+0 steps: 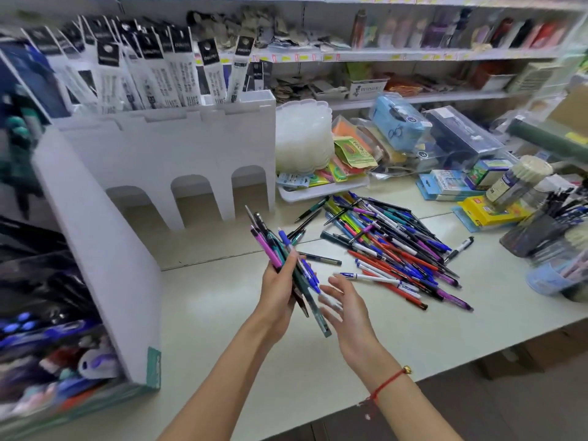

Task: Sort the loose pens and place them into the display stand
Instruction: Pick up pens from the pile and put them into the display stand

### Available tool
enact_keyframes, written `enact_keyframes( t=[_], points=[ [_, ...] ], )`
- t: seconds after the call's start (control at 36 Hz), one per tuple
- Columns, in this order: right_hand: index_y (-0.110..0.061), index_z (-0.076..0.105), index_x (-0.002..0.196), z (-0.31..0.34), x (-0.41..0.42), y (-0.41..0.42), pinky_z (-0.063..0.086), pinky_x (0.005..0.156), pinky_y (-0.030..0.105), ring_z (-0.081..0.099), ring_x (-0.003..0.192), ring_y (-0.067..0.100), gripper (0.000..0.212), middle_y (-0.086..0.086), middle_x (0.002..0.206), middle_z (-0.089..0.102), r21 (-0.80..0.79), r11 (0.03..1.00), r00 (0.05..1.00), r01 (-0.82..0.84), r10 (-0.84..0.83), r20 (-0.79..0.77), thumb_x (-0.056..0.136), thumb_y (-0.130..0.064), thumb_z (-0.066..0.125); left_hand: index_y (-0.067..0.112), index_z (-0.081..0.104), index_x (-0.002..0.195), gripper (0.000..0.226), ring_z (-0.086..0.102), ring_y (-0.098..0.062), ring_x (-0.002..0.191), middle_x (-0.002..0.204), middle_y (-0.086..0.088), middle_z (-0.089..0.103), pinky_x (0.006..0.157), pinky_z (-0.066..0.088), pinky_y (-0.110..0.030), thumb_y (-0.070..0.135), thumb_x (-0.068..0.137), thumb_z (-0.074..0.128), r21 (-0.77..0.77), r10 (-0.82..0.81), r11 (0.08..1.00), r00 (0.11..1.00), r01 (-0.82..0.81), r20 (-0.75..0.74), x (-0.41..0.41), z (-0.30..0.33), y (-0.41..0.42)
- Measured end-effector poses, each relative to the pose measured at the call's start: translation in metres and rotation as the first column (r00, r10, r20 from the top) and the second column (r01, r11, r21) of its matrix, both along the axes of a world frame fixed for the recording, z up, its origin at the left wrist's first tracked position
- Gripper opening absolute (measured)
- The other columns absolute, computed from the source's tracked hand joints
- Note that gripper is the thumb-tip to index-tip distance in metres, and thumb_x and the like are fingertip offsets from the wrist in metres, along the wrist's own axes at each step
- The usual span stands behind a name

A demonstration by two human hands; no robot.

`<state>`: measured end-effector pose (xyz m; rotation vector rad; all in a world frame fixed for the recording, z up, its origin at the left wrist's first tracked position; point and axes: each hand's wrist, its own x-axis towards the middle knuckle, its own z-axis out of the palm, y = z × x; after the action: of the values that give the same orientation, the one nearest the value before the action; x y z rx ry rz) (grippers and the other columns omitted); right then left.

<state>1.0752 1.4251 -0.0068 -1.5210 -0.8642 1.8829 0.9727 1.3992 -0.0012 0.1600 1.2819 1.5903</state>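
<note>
My left hand (280,288) grips a bundle of several pens (270,240), pink, teal, blue and dark ones, held above the pale table (248,361). Just to its right my right hand (345,308) hovers with fingers spread and relaxed, holding nothing, fingertips close to the bundle's lower ends. A heap of loose pens (391,246) in blue, red, purple and white lies on the table right of the hands. The white display stand (178,148) with arched openings rises at the left, its back slots filled with packaged refills.
A stack of white plastic trays (302,138), packets and boxes (458,135) crowd the table's back right. Cups of pens (547,224) stand at the right edge. A bin of pens (47,354) sits at the lower left. Shelves (413,55) run behind.
</note>
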Motion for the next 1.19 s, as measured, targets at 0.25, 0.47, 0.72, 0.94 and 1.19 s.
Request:
enact_keyframes(
  t=[0.25,0.47,0.72,0.94,1.19],
  points=[
    [-0.014,0.064,0.114,0.044,-0.016,-0.01,0.048,0.084,0.028,0.063,0.097,0.017,0.032,0.003,0.108,0.067,0.252,0.884,0.917,-0.394,0.361,0.169,0.099,-0.036,0.047,0.011,0.059,0.112,0.022,0.062,-0.012,0.07,0.078,0.001,0.066,0.068,0.053,-0.024,0.026,0.097,0.052,-0.013,-0.249,0.969,0.968,0.248,-0.045,-0.022,0.024,-0.057],
    [-0.019,0.071,0.106,0.075,-0.056,-0.076,0.046,0.073,0.025,0.067,0.094,0.018,0.023,0.0,0.099,0.073,0.391,0.822,0.904,-0.414,0.321,0.283,0.087,-0.032,0.067,0.019,0.051,0.127,0.027,0.062,0.008,0.065,0.091,0.005,0.064,0.058,0.047,-0.01,0.021,0.1,0.049,-0.004,-0.384,0.909,0.836,0.417,-0.392,-0.065,0.053,-0.134],
    [-0.016,0.073,0.098,0.095,-0.126,-0.174,0.048,0.073,0.022,0.067,0.087,0.014,0.016,0.0,0.091,0.073,0.43,0.846,0.949,-0.315,0.283,0.139,0.09,-0.027,0.064,0.016,0.054,0.115,0.017,0.064,-0.001,0.063,0.087,0.004,0.064,0.061,0.053,-0.018,0.016,0.098,0.051,0.078,-0.294,0.932,0.863,0.355,-0.411,-0.128,0.075,-0.233],
    [-0.017,0.051,0.092,0.111,-0.171,-0.23,0.053,0.062,0.029,0.05,0.042,0.009,0.021,0.001,0.056,0.05,0.394,0.909,0.978,-0.133,0.185,-0.095,0.104,-0.027,0.038,0.015,0.056,0.105,0.009,0.06,0.005,0.059,0.08,0.003,0.062,0.06,0.046,-0.009,0.014,0.097,0.052,0.115,-0.055,0.985,0.858,0.132,-0.511,-0.186,0.072,-0.32],
    [-0.012,0.05,0.132,0.119,-0.194,-0.259,0.04,0.049,0.018,0.043,0.053,0.01,0.042,0.004,0.077,0.052,0.321,0.648,0.723,-0.69,0.626,0.292,0.097,0.006,0.037,0.017,0.058,0.113,0.017,0.065,-0.012,0.072,0.083,-0.001,0.065,0.069,0.057,-0.027,0.018,0.096,0.053,0.129,0.153,0.985,0.934,-0.117,-0.321,-0.218,0.065,-0.375]
  ],
)
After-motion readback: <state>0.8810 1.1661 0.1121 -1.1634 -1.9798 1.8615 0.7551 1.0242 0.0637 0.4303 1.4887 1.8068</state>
